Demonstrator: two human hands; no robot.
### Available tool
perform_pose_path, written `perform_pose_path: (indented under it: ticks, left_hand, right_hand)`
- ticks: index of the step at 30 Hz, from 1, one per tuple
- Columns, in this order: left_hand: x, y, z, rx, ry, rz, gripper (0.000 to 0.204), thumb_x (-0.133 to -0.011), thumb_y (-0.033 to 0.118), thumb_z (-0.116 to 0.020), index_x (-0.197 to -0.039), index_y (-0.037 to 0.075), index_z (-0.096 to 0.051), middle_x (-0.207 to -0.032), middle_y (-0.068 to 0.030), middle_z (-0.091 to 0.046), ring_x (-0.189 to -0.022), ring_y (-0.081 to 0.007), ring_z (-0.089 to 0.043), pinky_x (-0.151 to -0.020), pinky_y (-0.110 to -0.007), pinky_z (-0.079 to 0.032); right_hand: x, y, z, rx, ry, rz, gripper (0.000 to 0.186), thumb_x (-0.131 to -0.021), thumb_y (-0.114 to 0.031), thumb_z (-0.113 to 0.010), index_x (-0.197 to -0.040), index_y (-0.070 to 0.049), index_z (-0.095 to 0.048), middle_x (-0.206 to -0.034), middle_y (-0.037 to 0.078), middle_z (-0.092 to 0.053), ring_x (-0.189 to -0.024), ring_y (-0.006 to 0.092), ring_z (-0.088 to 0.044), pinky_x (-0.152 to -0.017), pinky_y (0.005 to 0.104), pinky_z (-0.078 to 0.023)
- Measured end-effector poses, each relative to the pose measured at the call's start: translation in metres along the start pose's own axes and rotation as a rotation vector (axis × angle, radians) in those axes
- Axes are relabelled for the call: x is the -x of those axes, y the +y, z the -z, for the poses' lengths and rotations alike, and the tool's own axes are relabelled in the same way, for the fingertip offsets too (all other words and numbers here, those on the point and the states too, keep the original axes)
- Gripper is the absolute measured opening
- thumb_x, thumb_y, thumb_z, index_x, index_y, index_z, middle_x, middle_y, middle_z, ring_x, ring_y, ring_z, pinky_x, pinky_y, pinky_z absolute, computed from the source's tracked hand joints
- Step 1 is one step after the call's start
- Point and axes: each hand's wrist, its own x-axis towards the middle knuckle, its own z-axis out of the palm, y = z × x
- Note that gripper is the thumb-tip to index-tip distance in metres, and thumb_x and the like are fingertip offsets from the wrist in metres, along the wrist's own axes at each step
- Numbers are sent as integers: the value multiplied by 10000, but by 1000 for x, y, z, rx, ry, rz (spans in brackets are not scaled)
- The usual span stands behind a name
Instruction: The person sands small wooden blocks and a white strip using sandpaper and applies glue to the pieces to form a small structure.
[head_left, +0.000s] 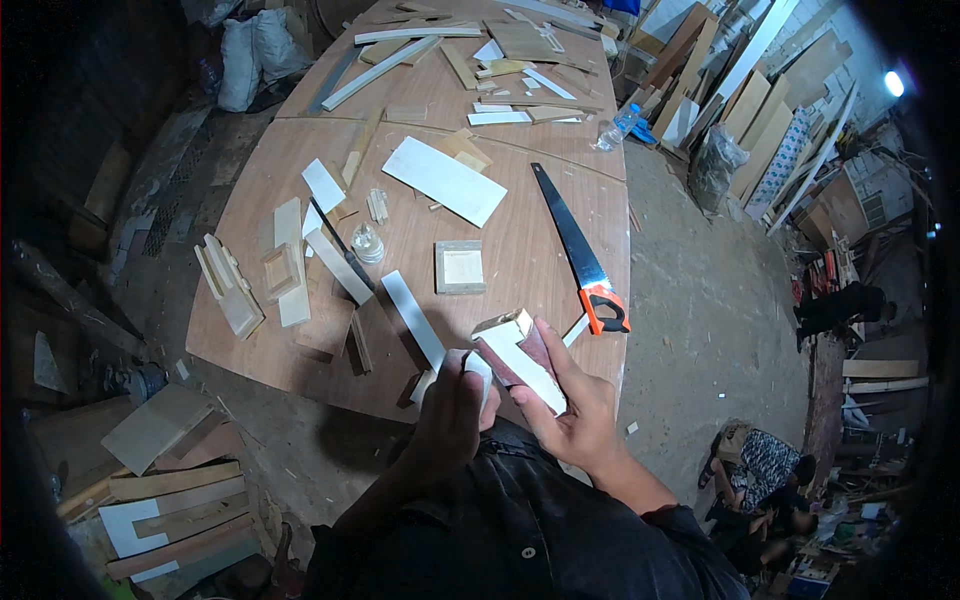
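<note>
My right hand [575, 410] grips a short wooden block [520, 358], tilted, with a white face, reddish-brown strips along its sides and a bare wood end. Close beside it, my left hand [452, 412] is closed around a small white piece [477, 372], mostly hidden by the fingers, so its kind does not show. Just beyond the left hand, a long white strip [412, 318] lies on the table. A small square wooden frame [460, 267] rests farther off. To the right lies a handsaw [575, 235] with an orange and black handle.
The wooden table [530, 300] carries a white board [445, 180], a small glass jar [367, 243], wood pieces [230, 285] at left and piled offcuts [510, 70] at the far end. A plastic bottle [625, 122] stands at the right edge. People [765, 520] are at lower right.
</note>
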Motion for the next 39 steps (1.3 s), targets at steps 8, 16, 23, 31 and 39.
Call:
perform_pose_path:
  ticks: [8,16,23,31,39]
  left_hand:
    - [-8,9,5,636,126,321,276,-1016,172,-457,-1183,-47,-437,-1026,-263,-509,-714,-364,-549,-627,-425,-460]
    - [-7,-4,-11,61,282,-118,312,-964,132,-536,-1183,-56,-419,-1015,-266,-545,-735,-342,-583,-598,-412,-469]
    - [-10,8,0,157,194,44,304,-1056,248,-346,-1120,-39,-421,-840,-154,-507,-640,-251,-534,-535,-382,-408]
    - [-7,-8,2,-618,396,-513,428,-911,59,-600,-1258,-80,-391,-1155,-340,-491,-936,-449,-587,-761,-448,-508]
    - [-8,-5,2,-550,288,-358,543,-823,57,-656,-1275,-67,-381,-1240,-341,-435,-974,-450,-583,-789,-474,-505]
  right_hand:
    - [-1,-2,-2,33,-4,36,639,-878,-153,-713,-1435,18,-451,-760,199,-663,-633,292,-694,-585,327,-519]
    - [-7,-7,-2,37,-13,-7,646,-867,-123,-721,-1434,25,-450,-796,196,-681,-658,296,-704,-602,323,-525]
    - [-14,-12,-4,47,-49,-91,633,-872,-131,-716,-1428,30,-460,-807,205,-683,-672,299,-709,-605,325,-527]
    - [-16,-10,-5,10,-68,-87,618,-872,-121,-708,-1419,33,-464,-906,216,-708,-728,250,-729,-656,294,-533]
    - [-9,-5,-4,28,-28,-82,630,-868,-120,-713,-1428,15,-458,-943,216,-713,-735,258,-731,-646,301,-531]
